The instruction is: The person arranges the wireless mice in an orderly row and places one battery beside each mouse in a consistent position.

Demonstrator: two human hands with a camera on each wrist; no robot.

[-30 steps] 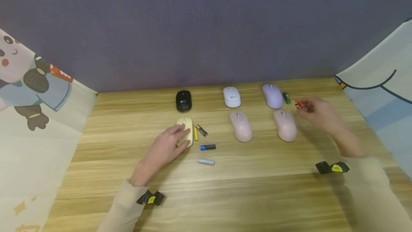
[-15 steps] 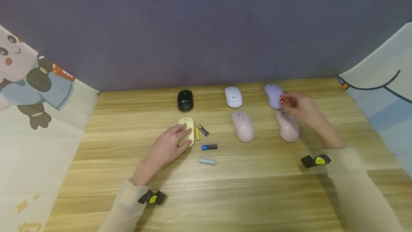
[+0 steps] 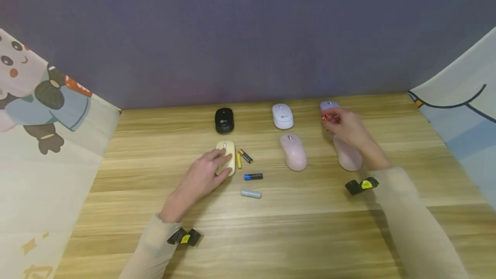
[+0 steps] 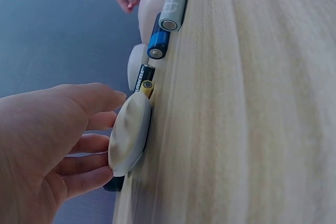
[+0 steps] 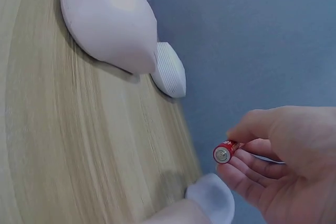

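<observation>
My left hand (image 3: 201, 173) rests its spread fingers on a pale yellow computer mouse (image 4: 130, 129), its thumb beside the near end. Close to that mouse lie a yellow battery (image 3: 239, 161), a black-and-copper battery (image 3: 246, 156), a black-and-blue battery (image 3: 253, 176) and a grey battery (image 3: 251, 193). My right hand (image 3: 348, 128) pinches a red battery (image 5: 230, 147) between thumb and fingers, in the air before the purple mouse (image 3: 329, 104), which it partly covers. Below this hand sits a pink mouse (image 3: 350, 158), its upper part hidden.
A black mouse (image 3: 224, 120) and a white mouse (image 3: 283, 116) stand in the back row by the dark wall (image 3: 248, 38). Another pink mouse (image 3: 293, 153) sits in the middle of the wooden table (image 3: 294, 236). Patterned cloth (image 3: 46, 141) borders the left side.
My right hand has carried the red battery leftward, from beside the green battery to the purple mouse. The green battery is now out of sight behind the hand. The left hand stays on the yellow mouse.
</observation>
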